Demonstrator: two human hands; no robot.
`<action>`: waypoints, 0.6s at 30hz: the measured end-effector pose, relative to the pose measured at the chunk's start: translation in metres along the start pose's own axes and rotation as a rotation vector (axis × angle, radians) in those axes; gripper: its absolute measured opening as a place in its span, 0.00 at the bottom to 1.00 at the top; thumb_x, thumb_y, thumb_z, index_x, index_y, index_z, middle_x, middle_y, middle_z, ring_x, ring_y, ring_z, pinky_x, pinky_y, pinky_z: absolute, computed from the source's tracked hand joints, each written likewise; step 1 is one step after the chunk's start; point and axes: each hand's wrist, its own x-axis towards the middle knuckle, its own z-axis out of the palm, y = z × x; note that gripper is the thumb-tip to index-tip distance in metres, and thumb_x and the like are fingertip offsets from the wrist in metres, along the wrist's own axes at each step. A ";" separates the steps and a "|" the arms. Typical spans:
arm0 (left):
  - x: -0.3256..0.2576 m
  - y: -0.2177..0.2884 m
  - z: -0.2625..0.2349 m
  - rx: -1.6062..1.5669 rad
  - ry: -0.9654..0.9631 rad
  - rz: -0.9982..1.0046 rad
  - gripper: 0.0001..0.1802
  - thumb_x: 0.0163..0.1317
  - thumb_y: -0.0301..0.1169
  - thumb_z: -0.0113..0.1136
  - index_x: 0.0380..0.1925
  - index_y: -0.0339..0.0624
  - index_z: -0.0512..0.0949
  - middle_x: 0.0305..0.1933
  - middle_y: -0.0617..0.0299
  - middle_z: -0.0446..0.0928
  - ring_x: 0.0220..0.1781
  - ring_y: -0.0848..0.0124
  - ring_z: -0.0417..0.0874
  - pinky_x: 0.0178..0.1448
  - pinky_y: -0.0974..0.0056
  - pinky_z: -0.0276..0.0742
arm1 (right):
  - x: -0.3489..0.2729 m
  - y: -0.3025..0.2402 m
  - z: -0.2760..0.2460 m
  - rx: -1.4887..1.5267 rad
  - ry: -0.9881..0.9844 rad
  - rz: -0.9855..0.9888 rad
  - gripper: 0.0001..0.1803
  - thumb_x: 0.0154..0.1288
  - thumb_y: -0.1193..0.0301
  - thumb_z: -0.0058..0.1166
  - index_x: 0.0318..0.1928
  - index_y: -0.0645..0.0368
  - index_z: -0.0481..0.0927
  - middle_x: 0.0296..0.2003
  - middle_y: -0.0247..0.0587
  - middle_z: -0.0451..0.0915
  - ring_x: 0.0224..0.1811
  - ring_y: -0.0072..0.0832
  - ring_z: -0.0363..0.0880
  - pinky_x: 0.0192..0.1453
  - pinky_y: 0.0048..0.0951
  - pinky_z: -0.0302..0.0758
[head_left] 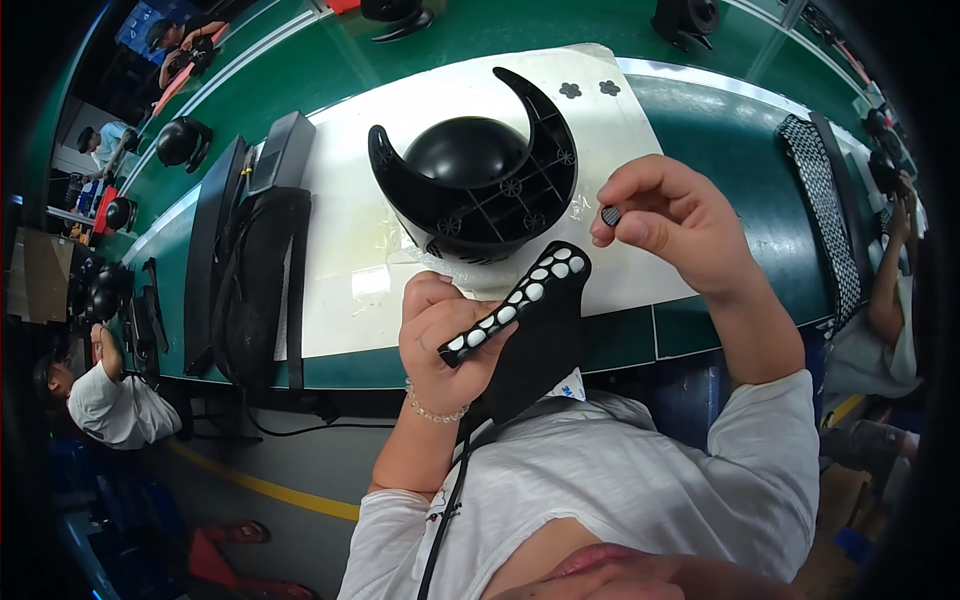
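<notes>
My left hand [432,325] is closed around a black curved strip [578,276] with two rows of white round dots on its upper face. Below the strip hangs a black flap [537,365]; whether the two are one piece I cannot tell. Between the thumb and forefinger of my right hand [672,222] is a small dark round pad [611,215] with a meshed face. This pad is held apart from the strip, to its upper right. Beyond both hands a black crescent-shaped base [553,150] with a ribbed underside curves round a glossy black dome [466,150].
A white board [335,240] covers the middle of the green table [640,335]. Two dark flower-shaped pieces [570,90] lie at its far right. Black bags and a grey box [283,150] stand left; a checkered strip [825,210] lies right. Other people sit at both sides.
</notes>
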 end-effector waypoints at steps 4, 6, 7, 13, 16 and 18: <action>0.000 -0.001 -0.001 0.008 -0.003 0.002 0.13 0.34 0.21 0.68 0.23 0.41 0.76 0.23 0.67 0.75 0.27 0.67 0.65 0.35 0.64 0.62 | 0.004 -0.002 -0.011 0.135 -0.063 0.166 0.11 0.60 0.69 0.52 0.40 0.63 0.75 0.33 0.36 0.77 0.37 0.21 0.75 0.44 0.21 0.70; -0.001 -0.001 -0.001 0.000 0.007 0.006 0.13 0.34 0.21 0.68 0.23 0.40 0.76 0.23 0.67 0.75 0.27 0.67 0.65 0.34 0.64 0.62 | 0.009 -0.004 -0.017 -0.041 -0.006 0.070 0.12 0.62 0.67 0.51 0.39 0.63 0.76 0.32 0.36 0.77 0.37 0.21 0.75 0.44 0.21 0.69; -0.001 -0.001 0.000 -0.002 0.007 0.005 0.13 0.34 0.21 0.68 0.23 0.40 0.76 0.23 0.67 0.75 0.27 0.67 0.65 0.34 0.64 0.62 | 0.011 0.000 -0.021 -0.205 0.094 0.045 0.09 0.60 0.70 0.51 0.38 0.61 0.76 0.32 0.35 0.78 0.38 0.21 0.75 0.45 0.23 0.69; 0.000 -0.001 0.000 -0.028 0.049 -0.026 0.12 0.34 0.21 0.68 0.22 0.40 0.76 0.23 0.66 0.75 0.28 0.67 0.66 0.34 0.64 0.63 | 0.019 -0.001 -0.021 -1.117 0.308 -0.409 0.08 0.51 0.75 0.53 0.34 0.57 0.78 0.36 0.37 0.77 0.40 0.32 0.74 0.47 0.30 0.69; 0.001 -0.002 0.001 -0.022 0.024 -0.020 0.14 0.34 0.21 0.68 0.24 0.40 0.75 0.23 0.66 0.75 0.28 0.67 0.66 0.35 0.64 0.63 | 0.008 -0.007 -0.003 -0.978 0.012 -0.582 0.11 0.45 0.78 0.59 0.33 0.58 0.78 0.37 0.39 0.76 0.40 0.34 0.73 0.46 0.32 0.68; 0.001 -0.001 0.000 -0.024 0.011 -0.017 0.14 0.33 0.21 0.68 0.23 0.40 0.75 0.22 0.66 0.74 0.27 0.66 0.66 0.34 0.64 0.63 | 0.004 -0.006 0.022 -0.981 -0.069 -0.596 0.11 0.44 0.74 0.62 0.33 0.56 0.79 0.37 0.36 0.76 0.39 0.33 0.72 0.44 0.31 0.68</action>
